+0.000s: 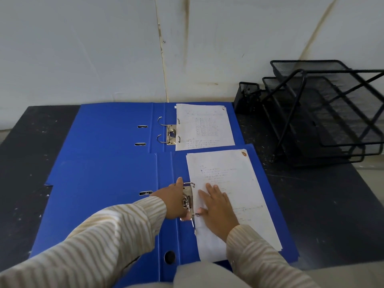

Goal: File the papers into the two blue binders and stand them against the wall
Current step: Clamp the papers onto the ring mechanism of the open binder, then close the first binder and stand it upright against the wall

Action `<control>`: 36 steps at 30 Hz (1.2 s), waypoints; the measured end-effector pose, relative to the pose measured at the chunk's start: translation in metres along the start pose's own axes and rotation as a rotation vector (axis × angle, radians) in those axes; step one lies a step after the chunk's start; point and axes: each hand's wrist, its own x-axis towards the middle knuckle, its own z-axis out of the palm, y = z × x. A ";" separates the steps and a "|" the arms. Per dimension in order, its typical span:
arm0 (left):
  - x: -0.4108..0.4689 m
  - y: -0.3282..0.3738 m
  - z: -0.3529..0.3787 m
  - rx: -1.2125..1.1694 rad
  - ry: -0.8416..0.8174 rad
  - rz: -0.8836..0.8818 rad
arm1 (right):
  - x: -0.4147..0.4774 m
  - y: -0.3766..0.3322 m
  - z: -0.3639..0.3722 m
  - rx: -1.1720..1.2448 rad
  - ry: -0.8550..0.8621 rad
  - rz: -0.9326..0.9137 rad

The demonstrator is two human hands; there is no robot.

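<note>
Near binder lies open under both hands, L hand gripping its metal clasp, R hand flat, fingers straight, pinning thin floppy papers; covers look stiff, so prob. lift by spine once rings close.

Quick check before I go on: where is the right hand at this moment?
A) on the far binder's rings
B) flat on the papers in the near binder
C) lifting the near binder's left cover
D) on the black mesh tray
B: the right hand lies with straight fingers on the papers in the near binder, beside the ring mechanism that the left hand grips.
</note>
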 end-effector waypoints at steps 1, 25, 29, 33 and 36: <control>-0.003 0.000 0.001 -0.009 0.001 0.002 | -0.008 0.002 0.002 -0.015 -0.001 -0.007; -0.078 -0.121 0.088 -0.293 0.461 -0.313 | -0.049 -0.122 0.007 0.311 -0.091 -0.236; -0.104 -0.168 0.100 -0.326 0.506 -0.462 | -0.042 -0.138 0.028 0.253 -0.210 -0.145; -0.123 -0.195 0.108 -0.412 0.529 -0.630 | -0.038 -0.138 0.041 0.083 -0.189 -0.071; -0.133 -0.211 0.109 -0.508 0.544 -0.770 | -0.040 -0.140 0.047 0.011 -0.172 -0.065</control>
